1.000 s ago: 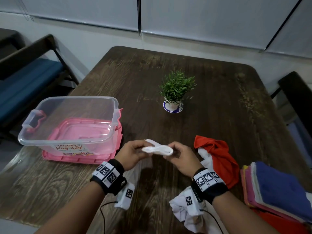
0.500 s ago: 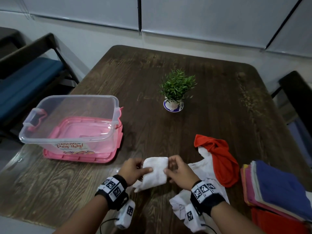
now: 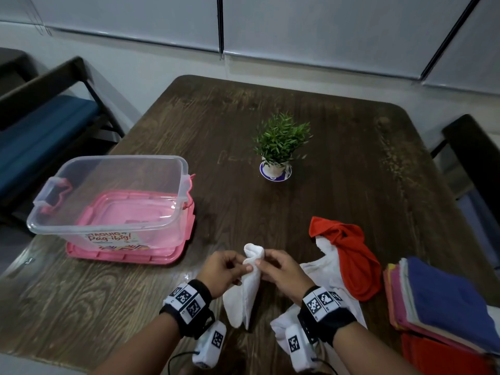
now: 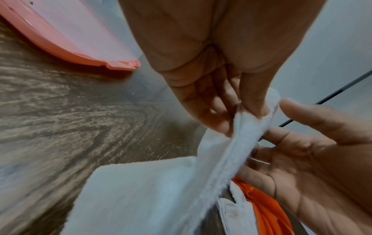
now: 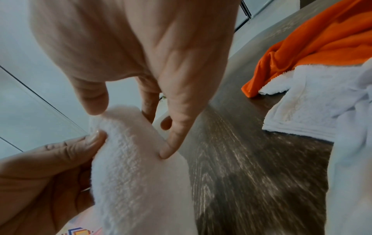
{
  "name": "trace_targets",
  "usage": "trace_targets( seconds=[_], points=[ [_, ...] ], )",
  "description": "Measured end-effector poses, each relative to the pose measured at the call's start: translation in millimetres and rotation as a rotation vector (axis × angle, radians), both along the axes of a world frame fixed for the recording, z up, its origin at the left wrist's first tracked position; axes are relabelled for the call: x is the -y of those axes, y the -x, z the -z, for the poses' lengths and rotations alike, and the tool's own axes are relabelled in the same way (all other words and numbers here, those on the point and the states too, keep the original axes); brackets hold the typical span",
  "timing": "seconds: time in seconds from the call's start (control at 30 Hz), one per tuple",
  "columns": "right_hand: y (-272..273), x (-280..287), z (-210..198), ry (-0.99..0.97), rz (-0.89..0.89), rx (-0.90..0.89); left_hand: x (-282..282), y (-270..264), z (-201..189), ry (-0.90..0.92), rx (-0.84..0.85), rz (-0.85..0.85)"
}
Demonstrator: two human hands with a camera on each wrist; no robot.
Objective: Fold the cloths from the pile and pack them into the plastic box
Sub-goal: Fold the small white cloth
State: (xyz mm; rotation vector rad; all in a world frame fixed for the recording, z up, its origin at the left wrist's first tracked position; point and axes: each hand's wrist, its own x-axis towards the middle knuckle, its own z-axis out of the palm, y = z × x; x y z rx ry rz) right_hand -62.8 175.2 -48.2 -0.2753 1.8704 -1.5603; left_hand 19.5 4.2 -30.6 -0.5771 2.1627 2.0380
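White cloth (image 3: 244,289) at lower centre of the head view, held up over the table (image 3: 338,185); long axis near vertical, bunched top pointing away toward the plant (image 3: 280,143), loose end hanging toward the near edge. Left hand (image 3: 223,272) pinches the top from the left; right hand (image 3: 284,270) pinches it from the right, fingers curled on the fabric. Clear plastic box (image 3: 113,196) at mid left, standing on a pink lid (image 3: 127,257). Crumpled red cloth (image 3: 349,250) over more white cloths (image 3: 331,274) at lower right; flat stack of cloths (image 3: 443,307) at the right edge. Dark wood-grain top, rounded corners. Pale wall panels (image 3: 324,28) behind; bench (image 3: 40,117) at upper left.
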Motion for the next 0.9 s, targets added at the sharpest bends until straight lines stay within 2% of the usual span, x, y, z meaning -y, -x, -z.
trace_targets(
  seconds=[0.17,0.23,0.3,0.37,0.43,0.47,0.53,0.63,0.73,0.8,0.9],
  points=[
    [-3,2,-7,0.079,-0.068,0.138,0,4,3,0.085,-0.035,-0.041],
    [-4,3,-8,0.092,-0.068,0.101,-1,3,2,0.051,-0.066,0.084],
    [-2,2,-8,0.041,-0.084,-0.021,-5,-1,0,0.058,-0.109,0.206],
    [2,0,-9,-0.010,-0.079,-0.124,-5,-2,-1,0.054,-0.143,0.120],
    [7,-4,-11,-0.029,-0.078,-0.146,0,-2,0,0.133,-0.200,-0.064],
    [9,-4,-14,-0.026,-0.095,-0.133,4,-3,-1,0.173,-0.206,-0.102],
    [10,-4,-22,-0.002,-0.153,-0.089,13,-5,-5,0.125,-0.116,-0.005],
    [14,-4,-34,0.072,-0.147,-0.011,24,-7,-5,-0.108,0.029,0.262],
    [22,-4,-36,0.089,-0.068,0.044,26,-16,5,-0.259,0.093,0.289],
    [27,-5,-31,-0.029,-0.030,-0.041,25,-21,16,-0.242,0.162,0.279],
    [31,-12,-7,-0.291,-0.033,-0.159,22,-29,44,-0.059,0.299,0.201]
  ],
)
